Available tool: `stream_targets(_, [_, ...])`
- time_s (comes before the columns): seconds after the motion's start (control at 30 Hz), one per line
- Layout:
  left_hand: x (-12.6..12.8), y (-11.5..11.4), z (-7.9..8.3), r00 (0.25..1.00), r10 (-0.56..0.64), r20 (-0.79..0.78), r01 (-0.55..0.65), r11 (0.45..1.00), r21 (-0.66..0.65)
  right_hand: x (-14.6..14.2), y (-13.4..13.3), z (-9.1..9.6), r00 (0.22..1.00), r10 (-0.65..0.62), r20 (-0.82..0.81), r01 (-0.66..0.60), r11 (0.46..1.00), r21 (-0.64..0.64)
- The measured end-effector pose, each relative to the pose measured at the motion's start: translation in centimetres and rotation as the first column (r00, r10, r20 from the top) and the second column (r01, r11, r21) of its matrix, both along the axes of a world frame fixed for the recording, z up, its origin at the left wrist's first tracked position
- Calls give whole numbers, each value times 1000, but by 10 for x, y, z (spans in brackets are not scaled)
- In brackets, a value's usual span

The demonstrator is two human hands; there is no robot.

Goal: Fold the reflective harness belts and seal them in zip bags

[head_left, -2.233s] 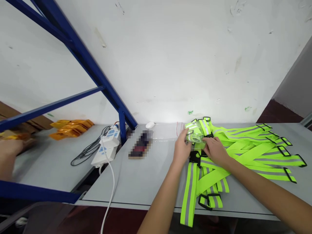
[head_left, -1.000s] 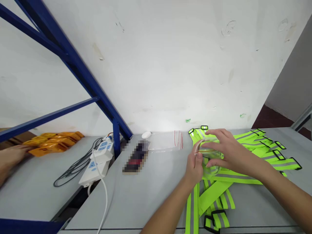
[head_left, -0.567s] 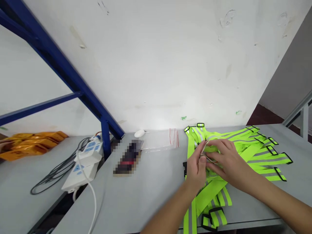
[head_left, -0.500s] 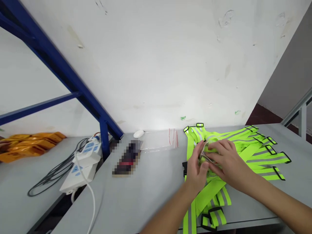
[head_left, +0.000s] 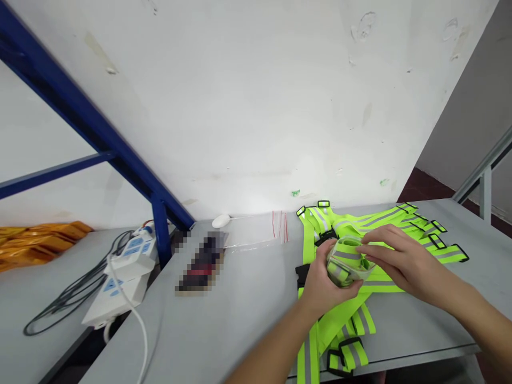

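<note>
My left hand (head_left: pixel 323 285) is wrapped round a clear plastic bag (head_left: pixel 347 278), thumb in front and fingers behind. Inside the bag sits a rolled neon-yellow reflective strap (head_left: pixel 347 255) with a grey stripe. At the bag's right upper edge, the fingers of my right hand (head_left: pixel 412 266) are closed together; what exactly lies between the fingertips is partly hidden. Beneath both hands spreads a pile of similar reflective straps (head_left: pixel 384 221) with black buckles, some hanging over the table's front edge.
Flat clear zip bags (head_left: pixel 256 232) with red lines lie at the back of the grey table (head_left: pixel 240 298), beside a white oval object (head_left: pixel 221 221). A blurred dark item (head_left: pixel 202 264) is nearer. Leftward are a blue frame (head_left: pixel 162 229), white power strips (head_left: pixel 124 277) and orange packets (head_left: pixel 44 242).
The bag has tilted and opened to view, showing the rolled strap inside. My right hand has drawn back slightly to the right, and the camera view has shifted a little.
</note>
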State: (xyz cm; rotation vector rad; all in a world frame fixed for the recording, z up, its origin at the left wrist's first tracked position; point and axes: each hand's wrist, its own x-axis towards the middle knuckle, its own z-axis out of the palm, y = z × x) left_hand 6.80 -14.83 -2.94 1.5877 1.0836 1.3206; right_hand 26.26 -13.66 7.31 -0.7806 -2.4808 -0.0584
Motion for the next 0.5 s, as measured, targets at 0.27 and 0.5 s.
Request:
stream_targets(0.27, [-3,1,-1,997,22,-80,-19,999,36,-21,12,5,983,32,180,-15,995,-94])
stream_targets(0.5, [-4,1,-3,993,21,-116,-11,996,84,-39,15,14,910,178,374,-162,984,-73])
